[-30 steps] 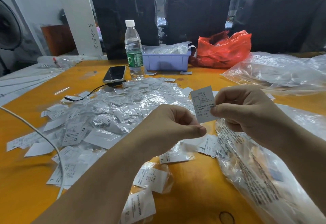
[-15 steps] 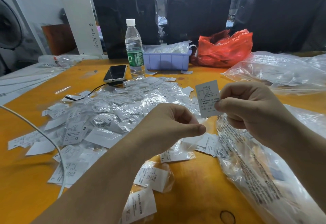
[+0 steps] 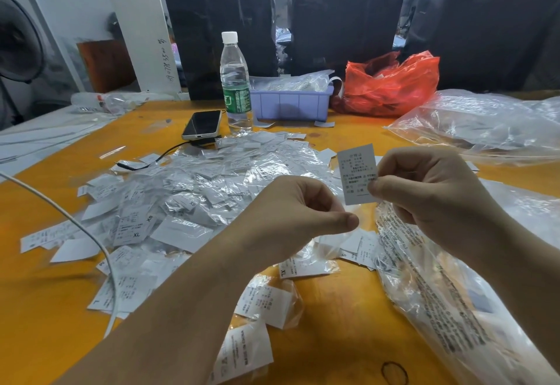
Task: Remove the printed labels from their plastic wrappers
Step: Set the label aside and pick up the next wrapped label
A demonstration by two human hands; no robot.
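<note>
One view only, from a head-worn wide-angle camera. It looks forward and steeply down over an orange table, facing the dark hanging sheets at the far edge. Both forearms enter from the bottom edge, close to the lens. Straight lines bow near the borders. No second view to compare.

A garment packing workroom, by the look of it: an orange table heaped in mid-frame with size labels and clear wrappers, a bin of more behind, and dark bagged clothes hanging along the top.
</note>
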